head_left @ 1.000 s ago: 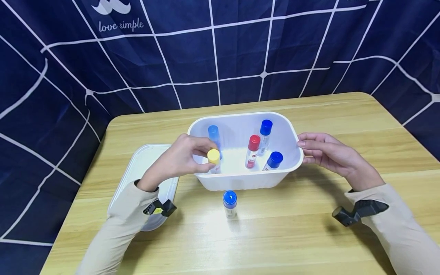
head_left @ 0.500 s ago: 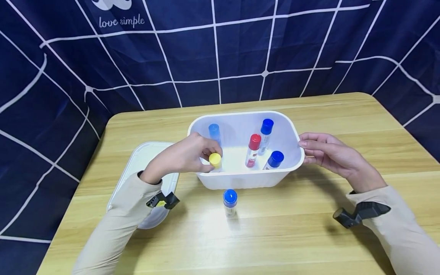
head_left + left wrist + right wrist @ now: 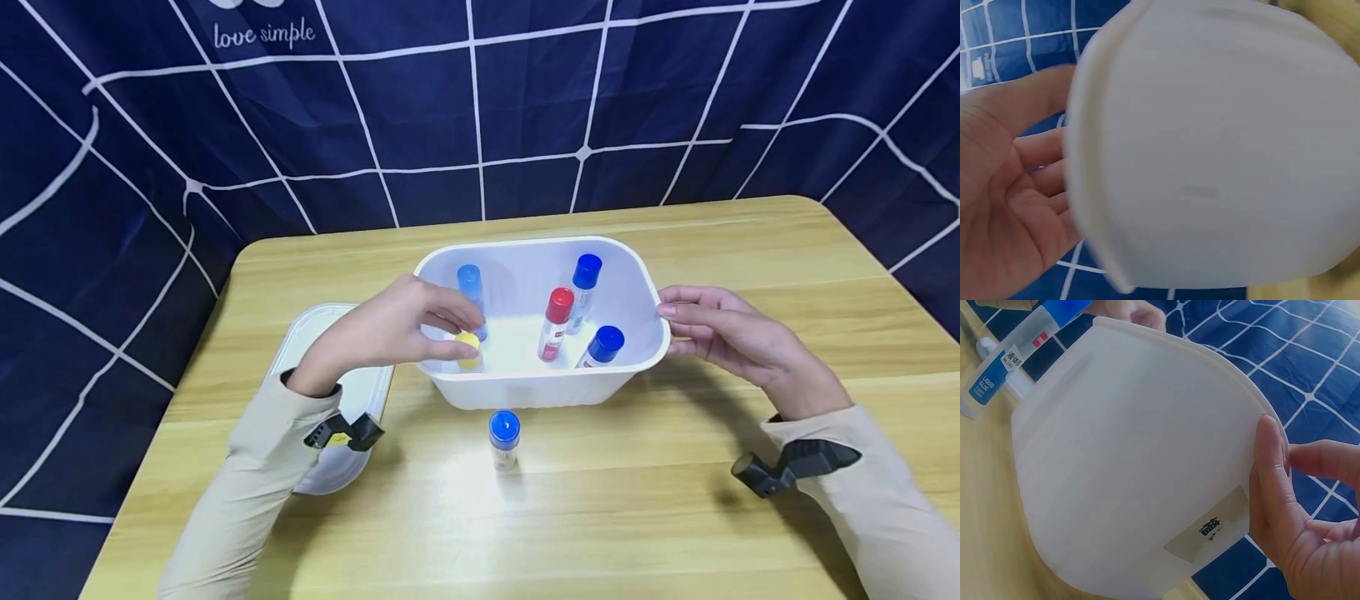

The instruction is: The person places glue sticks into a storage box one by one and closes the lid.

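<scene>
Inside the white plastic box (image 3: pixel 517 390), at its left end near the front wall, is one yellow-capped bottle (image 3: pixel 468 339). Its cap shows between the thumb and fingers of the left hand (image 3: pixel 397 327), which are parted and relaxed; I cannot tell if the thumb touches it. Four more bottles share the box: one light-blue-capped bottle (image 3: pixel 471 287), one red-capped bottle (image 3: pixel 557 323), two blue-capped bottles (image 3: pixel 604 343). The right hand (image 3: pixel 723 333) pinches the right rim. One liquid glue bottle (image 3: pixel 505 437) stands before the box, and one white lid (image 3: pixel 367 392) lies left.
</scene>
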Tool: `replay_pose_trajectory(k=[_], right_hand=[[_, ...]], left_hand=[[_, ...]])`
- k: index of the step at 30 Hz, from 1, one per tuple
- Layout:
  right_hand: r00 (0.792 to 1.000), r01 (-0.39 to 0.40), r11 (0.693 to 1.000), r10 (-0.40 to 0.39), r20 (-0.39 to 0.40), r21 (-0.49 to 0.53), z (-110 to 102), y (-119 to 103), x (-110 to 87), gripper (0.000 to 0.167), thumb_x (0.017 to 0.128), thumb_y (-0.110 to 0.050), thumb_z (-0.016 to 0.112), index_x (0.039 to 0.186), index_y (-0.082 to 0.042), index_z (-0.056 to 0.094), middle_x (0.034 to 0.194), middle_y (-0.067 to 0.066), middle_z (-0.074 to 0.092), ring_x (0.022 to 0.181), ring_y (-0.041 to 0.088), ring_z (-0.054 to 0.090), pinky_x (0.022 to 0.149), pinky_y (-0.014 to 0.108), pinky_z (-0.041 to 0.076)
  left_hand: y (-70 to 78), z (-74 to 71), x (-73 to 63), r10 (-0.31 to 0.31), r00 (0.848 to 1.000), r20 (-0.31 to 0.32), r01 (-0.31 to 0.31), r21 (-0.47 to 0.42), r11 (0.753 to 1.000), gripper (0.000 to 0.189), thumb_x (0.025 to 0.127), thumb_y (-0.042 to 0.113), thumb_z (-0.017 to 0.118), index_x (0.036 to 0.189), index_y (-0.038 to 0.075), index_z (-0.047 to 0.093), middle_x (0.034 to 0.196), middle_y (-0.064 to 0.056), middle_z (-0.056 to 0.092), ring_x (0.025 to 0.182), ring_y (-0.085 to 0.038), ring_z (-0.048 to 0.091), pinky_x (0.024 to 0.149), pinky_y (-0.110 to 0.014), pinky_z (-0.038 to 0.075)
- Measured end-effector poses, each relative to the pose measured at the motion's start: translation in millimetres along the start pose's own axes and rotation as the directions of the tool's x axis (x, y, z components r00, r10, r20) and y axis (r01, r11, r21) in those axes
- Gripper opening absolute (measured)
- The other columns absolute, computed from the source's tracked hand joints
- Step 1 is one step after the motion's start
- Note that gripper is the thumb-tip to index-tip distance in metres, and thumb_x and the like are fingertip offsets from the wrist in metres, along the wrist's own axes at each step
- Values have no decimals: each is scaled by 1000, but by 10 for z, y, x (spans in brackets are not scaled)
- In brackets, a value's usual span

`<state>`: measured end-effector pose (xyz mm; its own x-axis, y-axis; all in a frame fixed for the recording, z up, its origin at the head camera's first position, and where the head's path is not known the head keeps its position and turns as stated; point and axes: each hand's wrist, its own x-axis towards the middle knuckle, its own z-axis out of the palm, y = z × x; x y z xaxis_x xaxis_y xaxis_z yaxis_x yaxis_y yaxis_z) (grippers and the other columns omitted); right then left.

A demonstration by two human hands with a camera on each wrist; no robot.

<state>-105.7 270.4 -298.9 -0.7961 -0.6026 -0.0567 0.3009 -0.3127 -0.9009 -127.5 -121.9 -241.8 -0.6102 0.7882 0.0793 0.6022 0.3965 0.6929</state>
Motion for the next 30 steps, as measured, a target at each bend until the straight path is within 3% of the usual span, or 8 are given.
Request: replay_pose_trajectory(k=[3, 7, 10, 14, 17, 20, 26, 30], right_hand=[[1000, 2, 1000, -2, 8, 2, -13, -3, 0, 34, 101, 8, 32, 113, 2, 64, 103, 11, 68, 86, 17, 69, 79, 30, 60], [1000, 3, 1000, -3, 2, -4, -37, -7, -4, 35, 101, 8, 32, 113, 2, 64, 103, 11, 69, 86, 17, 69, 78, 30, 60], [1000, 6, 1000, -6, 1, -6, -47, -10, -4, 34, 101, 8, 32, 113, 2, 63, 104, 11, 69, 86, 17, 70, 78, 30, 60], [1000, 8, 1000, -8, 22, 7, -39, -8, -5, 35, 101, 8, 31, 114, 3, 63, 104, 11, 68, 86, 17, 69, 78, 30, 60], [999, 18, 1000, -18, 26, 15, -29, -5, -4, 35, 100, 9, 31, 114, 3, 63, 103, 11, 69, 86, 16, 69, 77, 29, 60], [1000, 25, 1000, -25, 12, 10, -25, 3, 1, 35, 100, 9, 32, 113, 2, 64, 102, 10, 69, 85, 16, 69, 75, 28, 60], [999, 39, 999, -40, -13, -12, -30, 22, 7, 34, 100, 9, 32, 113, 2, 63, 102, 10, 69, 85, 16, 69, 75, 29, 60], [998, 55, 998, -55, -9, 10, -33, 43, 6, 35, 100, 10, 31, 113, 3, 63, 103, 11, 68, 87, 16, 69, 75, 28, 60]], left_hand=[[51, -52, -81, 39, 991, -131, -41, -13, 999, 22, 85, 12, 75, 106, 5, 72, 101, -2, 71, 94, -14, 67, 86, -28, 57], [121, -60, -210, 123, 953, -278, -135, -26, 990, 15, 84, 7, 75, 99, 6, 74, 96, 1, 72, 90, -9, 67, 82, -24, 58], [161, -15, -299, 196, 930, -311, -212, -18, 977, 13, 82, 3, 75, 95, 6, 74, 92, 2, 73, 84, -7, 68, 77, -24, 59], [177, 103, -398, 274, 917, -288, -283, 10, 959, 14, 79, 4, 78, 92, 7, 73, 88, 4, 73, 80, -5, 67, 71, -22, 58], [161, 227, -442, 304, 922, -241, -310, 11, 951, 15, 79, 5, 78, 94, 7, 73, 89, 2, 73, 80, -6, 67, 70, -21, 56], [169, 353, -490, 276, 947, -165, -278, 14, 961, 17, 82, 9, 76, 98, 6, 73, 94, 1, 73, 84, -7, 67, 76, -20, 56], [229, 586, -541, 95, 995, -19, -93, 62, 994, 33, 88, 20, 72, 117, 5, 67, 114, -2, 69, 103, -11, 64, 92, -26, 53], [196, 762, -491, 9, 999, -53, -12, -55, 998, 41, 86, 18, 74, 122, 3, 63, 120, -6, 66, 105, -17, 65, 93, -24, 52]])
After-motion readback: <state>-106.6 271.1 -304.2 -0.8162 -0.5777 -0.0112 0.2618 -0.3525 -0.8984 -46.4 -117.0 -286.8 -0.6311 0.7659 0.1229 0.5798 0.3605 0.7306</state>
